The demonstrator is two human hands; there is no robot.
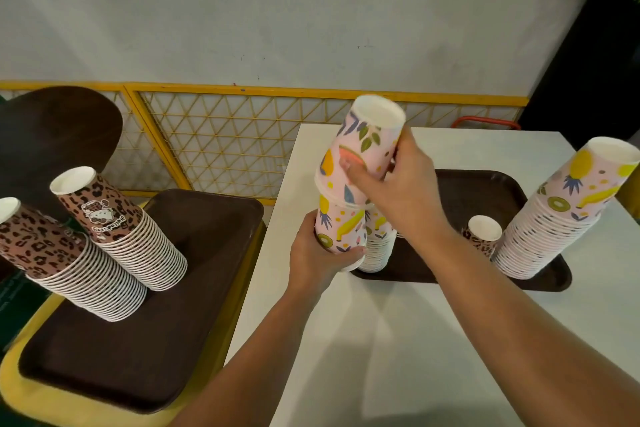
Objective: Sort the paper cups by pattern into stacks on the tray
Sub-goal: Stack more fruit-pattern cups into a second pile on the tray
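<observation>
Pulling one fruit cup off the little pile I hold

My left hand [317, 255] is closed around the bottom fruit cup [337, 230], holding it up just over the white table [398, 340], near the front left corner of the brown tray [485, 191]. My right hand [398, 191] is closed on the top fruit cup [363, 152], which tips to one side, I think so it slips free. A short fruit stack [379, 250] waits on the tray right behind, and a tall fruit stack [554, 218] stands at the right end. One spotted cup [481, 236] sits between them. It likely belongs with the spotted stacks [114, 232] on the other tray [138, 340] at my left.
</observation>
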